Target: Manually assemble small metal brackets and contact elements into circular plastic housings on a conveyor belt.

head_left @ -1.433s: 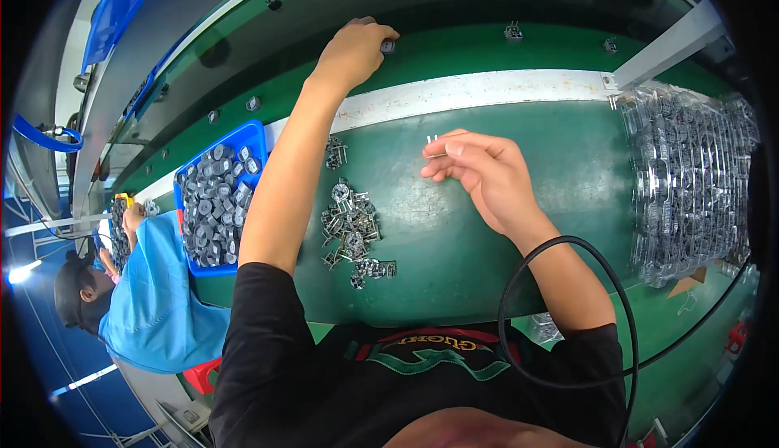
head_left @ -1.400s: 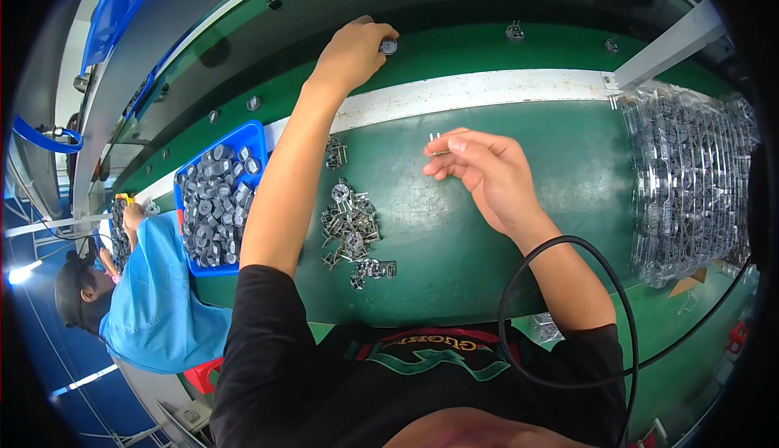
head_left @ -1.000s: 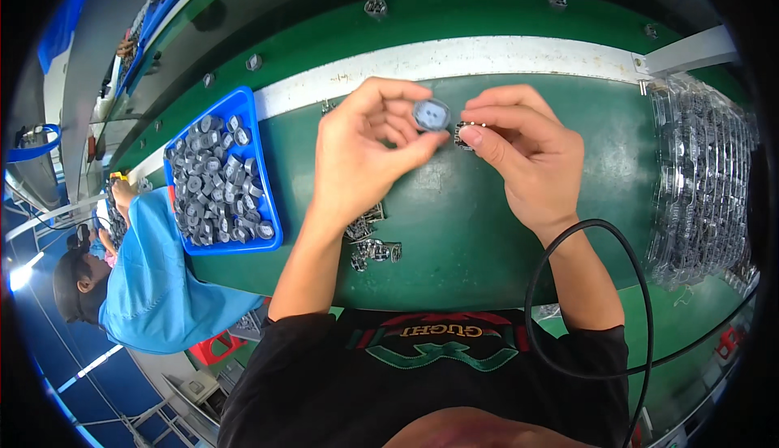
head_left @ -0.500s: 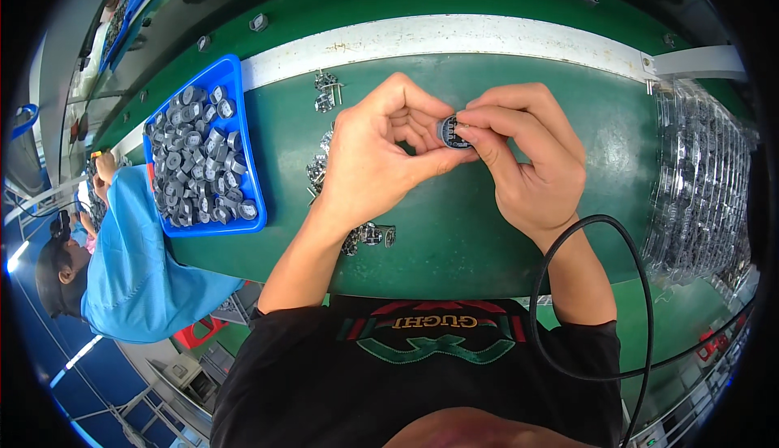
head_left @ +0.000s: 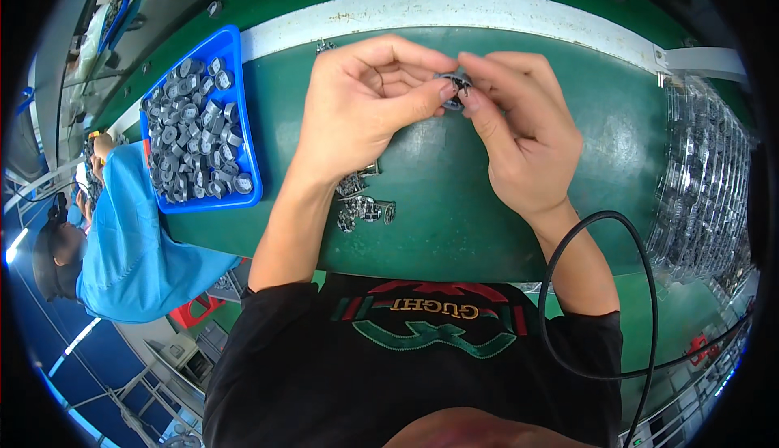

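Observation:
Between my two hands is a small round grey housing (head_left: 448, 104) with a dark inner face, held above the green table. My left hand (head_left: 357, 107) grips it from the left, its thumb pressed on the face. From the right, my right hand (head_left: 531, 135) pinches at its edge with thumb and fingertips; whether a tiny part sits between them is hidden. Several small silvery parts with metal pins (head_left: 371, 209) lie on the table near my left forearm, which partly covers the group.
At left a blue tray (head_left: 255, 156) holds many grey round housings. Stacked clear plastic trays (head_left: 706, 180) stand at right. A black cable (head_left: 652, 286) loops by my right forearm. Beyond a white rail (head_left: 454, 8) lies a green strip with scattered parts. A person in blue (head_left: 126, 237) sits at left.
Both hands have moved slightly away from me with the housing. My left thumb now lies over its face. Parts on the far strip have shifted right.

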Tool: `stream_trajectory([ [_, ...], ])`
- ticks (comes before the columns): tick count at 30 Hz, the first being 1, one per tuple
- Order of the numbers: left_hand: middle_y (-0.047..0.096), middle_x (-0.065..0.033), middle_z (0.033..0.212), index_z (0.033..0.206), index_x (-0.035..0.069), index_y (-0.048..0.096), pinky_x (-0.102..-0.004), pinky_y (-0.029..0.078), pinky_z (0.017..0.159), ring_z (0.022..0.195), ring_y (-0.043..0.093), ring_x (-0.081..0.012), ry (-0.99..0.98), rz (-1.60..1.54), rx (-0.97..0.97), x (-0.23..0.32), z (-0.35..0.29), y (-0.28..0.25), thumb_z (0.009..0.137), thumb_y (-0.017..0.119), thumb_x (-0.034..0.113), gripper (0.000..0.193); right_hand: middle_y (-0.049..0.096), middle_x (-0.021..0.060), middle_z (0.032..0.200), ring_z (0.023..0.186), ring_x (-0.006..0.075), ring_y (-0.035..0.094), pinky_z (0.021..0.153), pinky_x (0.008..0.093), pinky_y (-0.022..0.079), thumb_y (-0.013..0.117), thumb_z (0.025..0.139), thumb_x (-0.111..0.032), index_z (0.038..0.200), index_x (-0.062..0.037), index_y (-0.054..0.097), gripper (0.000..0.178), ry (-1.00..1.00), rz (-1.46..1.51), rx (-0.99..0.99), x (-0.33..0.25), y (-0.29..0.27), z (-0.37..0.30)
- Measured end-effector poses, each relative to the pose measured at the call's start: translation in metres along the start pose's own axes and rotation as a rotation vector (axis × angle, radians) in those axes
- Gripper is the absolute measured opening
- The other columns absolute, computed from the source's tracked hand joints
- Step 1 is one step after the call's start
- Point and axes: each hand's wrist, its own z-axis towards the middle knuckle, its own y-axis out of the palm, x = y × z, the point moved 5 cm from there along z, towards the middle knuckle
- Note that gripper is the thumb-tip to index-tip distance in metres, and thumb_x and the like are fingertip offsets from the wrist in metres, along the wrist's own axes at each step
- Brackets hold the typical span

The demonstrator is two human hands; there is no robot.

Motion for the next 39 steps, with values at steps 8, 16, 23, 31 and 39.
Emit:
stream_trajectory([
  [8, 0.071, -0.0117, 0.081, 0.100, -0.010, 0.071, -0.0243, 0.053, 0.066, 0.070, 0.064, -0.0130, 0.166, 0.522, 0.303, 0.041, 0.070, -0.061, 0.087, 0.069, 0.004, 0.019, 0.058, 0.0055, 0.086, 0.076, 0.0237, 0.058, 0.067, 0.0345, 0.049, 0.081, 0.075, -0.028, 0.092, -0.0070, 0.065, 0.031, -0.261, -0.263, -0.534, -0.001, 0.036, -0.024],
  [16, 0.075, -0.0157, 0.084, 0.097, 0.001, 0.076, -0.0300, 0.055, 0.072, 0.076, 0.073, -0.0211, 0.213, 1.040, 0.394, 0.017, 0.141, -0.096, 0.076, 0.075, 0.011, 0.023, 0.054, 0.0040, 0.085, 0.080, 0.0213, 0.058, 0.073, 0.0339, 0.049, 0.079, 0.074, -0.027, 0.092, -0.0089, 0.065, 0.030, -0.349, -0.432, -0.853, -0.004, 0.060, -0.053],
  [23, 0.075, -0.0134, 0.101, 0.113, 0.006, 0.073, -0.0317, 0.052, 0.086, 0.088, 0.072, -0.0222, 0.165, 1.040, 0.413, 0.022, 0.147, -0.103, 0.085, 0.069, 0.025, 0.034, 0.053, 0.0073, 0.089, 0.079, 0.0251, 0.060, 0.067, 0.0383, 0.052, 0.069, 0.080, -0.002, 0.094, -0.0051, 0.065, 0.015, -0.234, -0.537, -0.694, 0.006, 0.030, -0.026],
  [31, 0.066, -0.0204, 0.119, 0.120, 0.010, 0.070, -0.0408, 0.051, 0.095, 0.107, 0.066, -0.0335, 0.171, 1.406, 0.181, 0.010, 0.139, -0.127, 0.080, 0.076, 0.022, 0.042, 0.058, 0.0060, 0.088, 0.073, 0.0238, 0.063, 0.061, 0.0353, 0.053, 0.070, 0.077, 0.002, 0.093, -0.0050, 0.068, 0.017, -0.237, -0.503, -0.555, -0.001, 0.020, -0.014],
  [39, 0.068, -0.0146, 0.115, 0.120, 0.004, 0.069, -0.0343, 0.056, 0.090, 0.104, 0.068, -0.0229, 0.292, 1.114, 0.221, 0.040, 0.080, -0.063, 0.080, 0.076, 0.008, 0.041, 0.066, 0.0064, 0.091, 0.070, 0.0172, 0.064, 0.061, 0.0293, 0.052, 0.072, 0.080, 0.002, 0.092, -0.0040, 0.070, 0.014, -0.041, -0.233, -0.245, -0.002, 0.000, 0.002],
])
